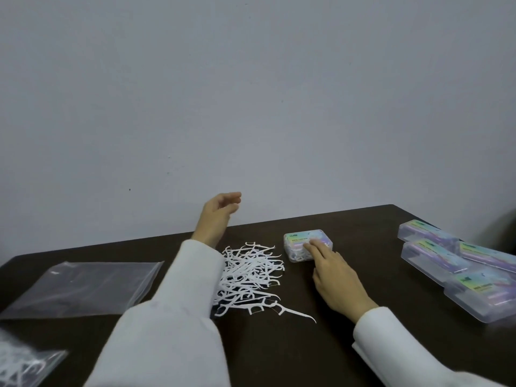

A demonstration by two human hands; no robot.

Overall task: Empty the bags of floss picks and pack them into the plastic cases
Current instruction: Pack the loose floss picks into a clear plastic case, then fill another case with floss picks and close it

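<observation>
A loose heap of white floss picks (250, 275) lies in the middle of the dark table (279, 347). Just right of it sits a small clear plastic case (296, 241) with a colourful label, lid down. My right hand (333, 277) rests on the table with straight fingers touching the top of that case. My left hand (219, 212) is lifted above the table's far edge behind the heap, fingers loosely curled, holding nothing. A flat, empty clear bag (81, 286) lies at the left. A bag holding floss picks (22, 361) shows at the bottom left corner.
Several clear plastic cases (458, 263) with colourful labels are grouped at the right edge of the table. A plain grey wall stands behind the table's far edge. White sleeves cover both forearms.
</observation>
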